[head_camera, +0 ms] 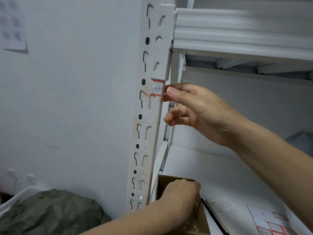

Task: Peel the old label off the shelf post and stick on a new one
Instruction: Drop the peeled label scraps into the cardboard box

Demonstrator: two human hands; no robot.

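The white slotted shelf post (150,116) stands upright left of centre. A small label (157,89) with red bands and blue handwriting sits on its front face, with torn paper residue to its left. My right hand (194,109) reaches in from the right. Its thumb and forefinger pinch the label's right edge at the post's corner, and the other fingers curl loosely below. My left hand (181,194) is lower down, reaching into a brown cardboard box (162,184), and its fingertips are hidden inside. A sheet of red-bordered labels (271,223) lies on the shelf at bottom right.
A white shelf board (220,175) carries the box, a black pen (213,216) and a printed paper (223,207). Another shelf beam (237,28) runs overhead. A grey-green bag (50,212) lies in a white basket at bottom left, against a white wall.
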